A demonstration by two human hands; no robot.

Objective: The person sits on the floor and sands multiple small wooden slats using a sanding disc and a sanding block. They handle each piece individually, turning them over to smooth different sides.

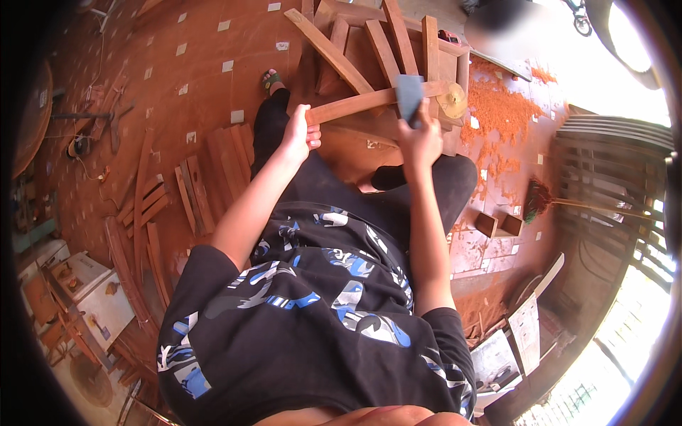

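Observation:
My left hand (302, 133) is closed round the near left end of a reddish-brown wooden strip (348, 108). The strip slants up to the right over a low wooden bench. My right hand (422, 138) grips a flat blue-grey rectangular piece that looks like sandpaper (409, 94), pressed against the strip toward its far end. Thumb and fingers hold its lower edge; part of the grip is hidden. Just right of it, by the strip's end, is a round yellowish disc (453, 101). Several more wooden strips (330, 51) lean across the bench behind.
Orange sawdust (501, 106) covers the floor at the right, near a broom (541, 201) and a small wooden box-like piece (499, 226). A dark slatted rack (604, 160) stands beyond. Planks (226, 160) lie on the tiled floor to my left. Another person (504, 21) is at the top.

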